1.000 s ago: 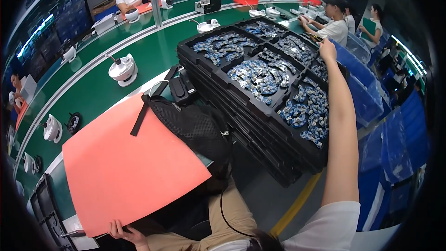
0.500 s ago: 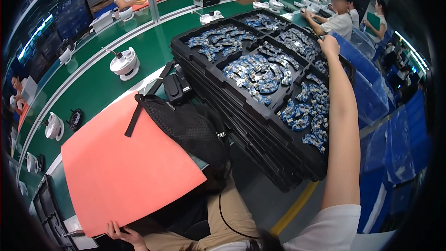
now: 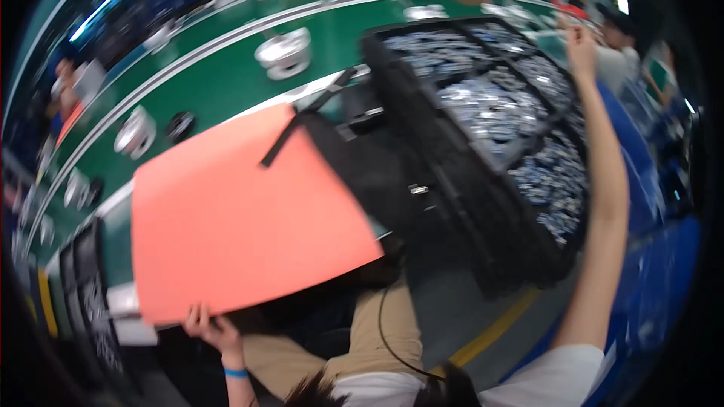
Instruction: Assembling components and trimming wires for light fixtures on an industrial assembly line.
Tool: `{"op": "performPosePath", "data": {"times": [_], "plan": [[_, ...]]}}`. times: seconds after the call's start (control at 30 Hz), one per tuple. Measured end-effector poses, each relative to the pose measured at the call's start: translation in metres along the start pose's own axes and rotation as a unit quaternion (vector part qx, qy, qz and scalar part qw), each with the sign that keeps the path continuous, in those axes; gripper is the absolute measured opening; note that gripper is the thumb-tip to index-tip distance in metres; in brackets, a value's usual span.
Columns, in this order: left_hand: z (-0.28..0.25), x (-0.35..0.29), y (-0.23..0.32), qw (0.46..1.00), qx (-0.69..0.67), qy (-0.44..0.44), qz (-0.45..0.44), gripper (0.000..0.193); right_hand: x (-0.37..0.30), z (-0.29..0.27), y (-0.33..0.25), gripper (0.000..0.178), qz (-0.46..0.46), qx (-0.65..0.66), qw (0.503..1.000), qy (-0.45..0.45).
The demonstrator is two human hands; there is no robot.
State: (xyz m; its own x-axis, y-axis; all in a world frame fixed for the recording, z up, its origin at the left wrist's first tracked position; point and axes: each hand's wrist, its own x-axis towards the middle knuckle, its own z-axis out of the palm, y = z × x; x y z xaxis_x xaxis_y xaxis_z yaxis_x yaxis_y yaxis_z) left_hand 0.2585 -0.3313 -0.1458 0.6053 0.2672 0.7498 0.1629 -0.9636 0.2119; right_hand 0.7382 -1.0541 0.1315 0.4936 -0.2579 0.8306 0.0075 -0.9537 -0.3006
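My left hand is at the near edge of a flat salmon-orange mat, its bent fingers closed on the edge. My right arm stretches far forward along the right side of a black tray stack. Past the far right part of the top tray, my right hand is raised, its fingers drawn together. Blur hides what they hold, if anything. Several small curved blue circuit boards fill the tray's compartments. A black mesh bag with a strap lies between mat and trays, partly over the mat.
A green conveyor with white round fixtures curves across the far side. Black trays stand at the left. Blue plastic-lined bins are at the right. Other people sit along the line. A cable crosses my lap.
The whole view has shifted and blurred, with mat and trays now further right. My right hand has moved up off the top tray's far edge. My left hand stays at the mat's edge.
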Motion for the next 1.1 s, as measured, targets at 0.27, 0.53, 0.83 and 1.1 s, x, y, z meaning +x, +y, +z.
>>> {"op": "performPosePath", "data": {"times": [0.27,0.53,0.83,1.1], "plan": [[-0.039,0.041,0.051,0.973,-0.154,0.085,-0.146,0.019,-0.136,-0.121,-0.368,0.013,-0.384,0.430,0.766,-0.284],[-0.090,0.091,0.092,0.822,-0.427,0.298,-0.232,0.016,-0.345,-0.201,-0.497,0.013,-0.737,0.464,0.335,-0.359],[-0.113,-0.008,0.033,0.865,-0.272,0.191,-0.376,0.009,-0.379,-0.109,-0.551,0.045,-0.618,0.375,0.524,-0.451],[-0.157,-0.069,-0.089,0.673,-0.264,0.411,-0.556,0.032,-0.424,-0.066,-0.528,0.041,-0.505,0.455,0.569,-0.463]]}}
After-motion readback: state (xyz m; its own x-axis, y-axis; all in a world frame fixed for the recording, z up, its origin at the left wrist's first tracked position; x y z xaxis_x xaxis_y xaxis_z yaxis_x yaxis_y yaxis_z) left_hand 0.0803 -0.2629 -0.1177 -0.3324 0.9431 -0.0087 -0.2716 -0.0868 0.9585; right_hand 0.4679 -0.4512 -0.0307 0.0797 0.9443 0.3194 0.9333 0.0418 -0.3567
